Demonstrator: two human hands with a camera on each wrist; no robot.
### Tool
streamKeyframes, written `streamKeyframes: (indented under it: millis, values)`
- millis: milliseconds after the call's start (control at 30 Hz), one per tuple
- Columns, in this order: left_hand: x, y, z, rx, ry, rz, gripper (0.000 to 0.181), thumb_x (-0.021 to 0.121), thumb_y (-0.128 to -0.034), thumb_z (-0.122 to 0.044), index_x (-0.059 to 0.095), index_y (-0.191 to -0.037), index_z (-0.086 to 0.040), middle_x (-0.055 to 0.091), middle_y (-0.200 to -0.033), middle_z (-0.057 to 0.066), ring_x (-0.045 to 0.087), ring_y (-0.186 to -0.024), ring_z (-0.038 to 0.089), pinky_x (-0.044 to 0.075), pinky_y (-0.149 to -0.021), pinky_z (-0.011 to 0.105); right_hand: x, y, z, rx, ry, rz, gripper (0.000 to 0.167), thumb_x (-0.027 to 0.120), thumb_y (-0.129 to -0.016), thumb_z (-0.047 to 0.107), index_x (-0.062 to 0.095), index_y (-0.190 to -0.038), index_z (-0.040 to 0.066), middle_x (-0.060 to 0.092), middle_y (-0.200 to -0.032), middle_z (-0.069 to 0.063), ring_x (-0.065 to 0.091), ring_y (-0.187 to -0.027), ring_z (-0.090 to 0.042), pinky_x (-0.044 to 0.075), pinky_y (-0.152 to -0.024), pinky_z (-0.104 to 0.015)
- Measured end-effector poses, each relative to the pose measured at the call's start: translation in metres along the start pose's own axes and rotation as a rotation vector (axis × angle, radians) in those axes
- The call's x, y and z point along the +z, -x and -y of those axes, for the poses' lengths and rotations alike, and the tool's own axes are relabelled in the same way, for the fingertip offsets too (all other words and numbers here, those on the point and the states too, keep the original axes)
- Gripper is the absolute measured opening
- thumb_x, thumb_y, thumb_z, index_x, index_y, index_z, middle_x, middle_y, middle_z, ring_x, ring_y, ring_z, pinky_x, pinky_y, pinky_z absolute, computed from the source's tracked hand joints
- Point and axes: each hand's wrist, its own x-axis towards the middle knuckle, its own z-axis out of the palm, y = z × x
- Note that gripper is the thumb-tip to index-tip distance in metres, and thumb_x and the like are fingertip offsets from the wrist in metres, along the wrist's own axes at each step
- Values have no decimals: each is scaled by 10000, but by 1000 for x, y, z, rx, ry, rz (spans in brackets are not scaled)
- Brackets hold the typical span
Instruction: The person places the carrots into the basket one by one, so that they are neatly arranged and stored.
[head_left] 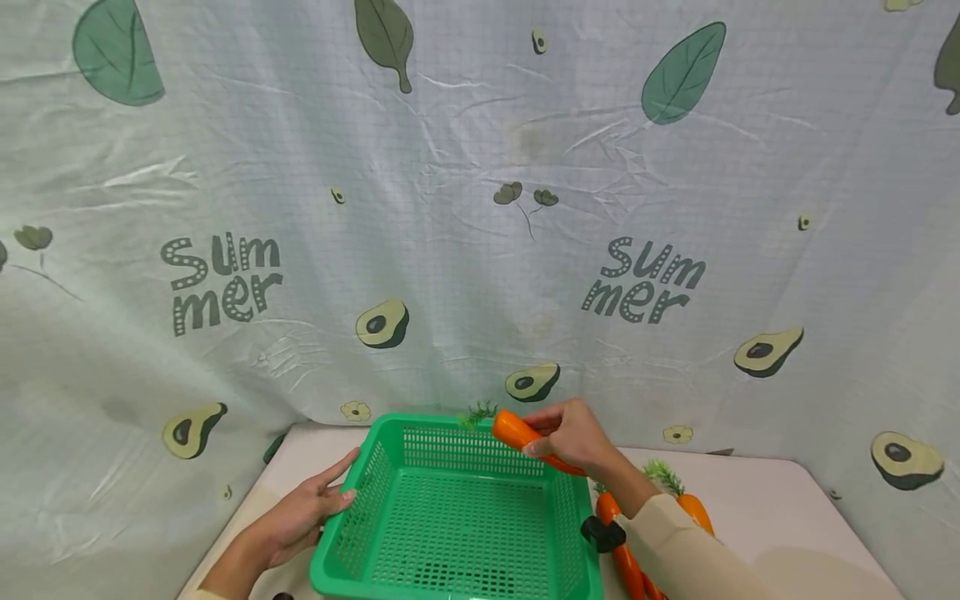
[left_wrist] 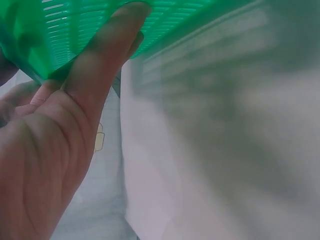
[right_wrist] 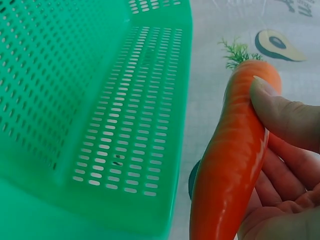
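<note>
In the head view my left hand point(head_left: 296, 517) is at the left side of a green perforated basket point(head_left: 480, 479), pinching its rim. The left wrist view shows one long finger of this hand point(left_wrist: 65, 120) lying against the basket's wall point(left_wrist: 175, 15) and other fingers bent around its edge. My right hand point(head_left: 572, 433) holds an orange carrot point(head_left: 513, 429) with a leafy green top, above the basket's back right part. In the right wrist view the thumb of the right hand point(right_wrist: 290, 130) presses on the carrot point(right_wrist: 230, 150), with fingers behind it.
Several more carrots point(head_left: 626, 558) lie right of the basket, partly under my right sleeve point(head_left: 690, 542). A pale table point(head_left: 765, 500) carries the basket. Behind it hangs a printed curtain point(head_left: 465, 250). A small dark object point(head_left: 282, 596) shows at the bottom edge, left of the basket.
</note>
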Motion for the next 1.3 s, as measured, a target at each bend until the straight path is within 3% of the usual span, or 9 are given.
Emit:
streamKeyframes:
  millis: [367, 800, 1300]
  values:
    - [3, -4, 5, 3, 12, 11, 836, 506, -1117, -251, -107, -1682, -189, 206, -1681, 335, 653, -1266, 269, 587, -977, 491, 5, -5, 0, -43, 7, 35, 402, 903, -758, 16, 801, -1147, 12, 798, -1081, -167, 744, -929, -240, 624, -790, -384]
    - [-1, -1, 4, -5, 36, 2, 842, 516, -1114, -257, -98, -1686, -199, 311, -1656, 309, 690, -1217, 277, 594, -975, 499, 16, -19, 1, -24, 10, 39, 413, 921, -725, 23, 817, -1123, 59, 802, -1067, -110, 725, -911, -208, 609, -789, -377]
    - [-1, -1, 2, -2, 31, -5, 836, 516, -1114, -254, -89, -1688, -198, 330, -1650, 304, 707, -1183, 260, 609, -946, 487, 29, -26, 1, -64, 71, 39, 376, 936, -723, 48, 831, -1083, 72, 808, -1037, -103, 723, -886, -193, 608, -785, -365]
